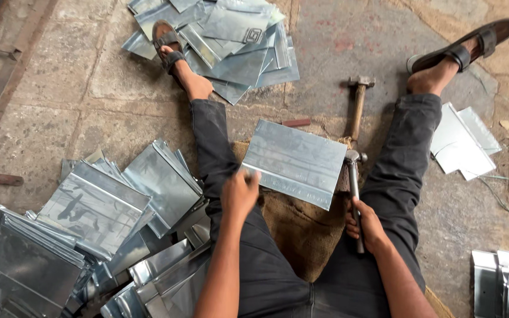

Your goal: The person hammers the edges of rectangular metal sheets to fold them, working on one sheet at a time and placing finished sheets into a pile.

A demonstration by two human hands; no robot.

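The left hand (pixel 240 191) grips the near corner of a flat grey sheet-metal panel with folded edges (pixel 294 162), which rests between the legs on brown sacking (pixel 301 229). The right hand (pixel 367 227) is clenched round a metal hammer (pixel 354 188) beside it. Folded panels (pixel 95 206) are heaped to the left, and another pile (pixel 237 41) lies ahead, so much appears already worked.

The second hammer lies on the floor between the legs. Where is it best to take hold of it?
Probably at the lower end of the wooden handle of the spare hammer, coming from the sitter's side: the handle points toward the person, and its metal head lies at the far end.
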